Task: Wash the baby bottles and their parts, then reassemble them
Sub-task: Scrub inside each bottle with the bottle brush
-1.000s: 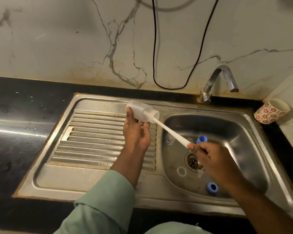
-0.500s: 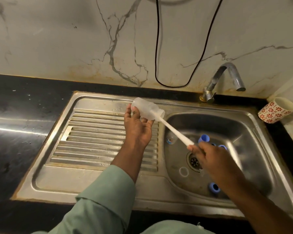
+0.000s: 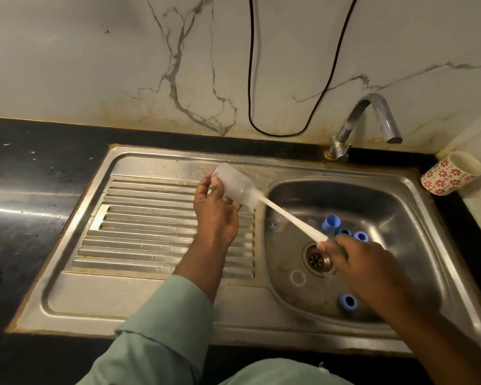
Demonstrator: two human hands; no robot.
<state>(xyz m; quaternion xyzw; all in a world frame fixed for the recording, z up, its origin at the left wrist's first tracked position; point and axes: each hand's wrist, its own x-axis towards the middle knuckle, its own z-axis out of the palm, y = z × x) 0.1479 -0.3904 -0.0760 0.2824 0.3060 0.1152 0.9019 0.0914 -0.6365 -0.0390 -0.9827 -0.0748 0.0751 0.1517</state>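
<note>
My left hand (image 3: 215,215) grips a clear baby bottle (image 3: 235,185), held tilted over the inner edge of the draining board. A white brush handle (image 3: 289,218) runs out of the bottle's mouth down to my right hand (image 3: 364,266), which grips its end above the basin. The brush head is hidden inside the bottle. In the basin lie several blue parts: a cap (image 3: 330,222), two rings (image 3: 360,236) beside it, and a ring (image 3: 348,301) near the front. A clear nipple (image 3: 276,222) and a clear disc (image 3: 298,277) also lie there.
The steel sink (image 3: 400,187) has a ribbed draining board (image 3: 150,226) on the left and a drain (image 3: 317,258) mid-basin. A tap (image 3: 372,115) stands behind. A red-patterned mug (image 3: 450,176) lies tipped at the right. A black cable (image 3: 250,79) hangs on the wall.
The view has shifted slightly. The bottle and brush stay in my hands, and the brush handle has slid a little along the bottle's axis.
</note>
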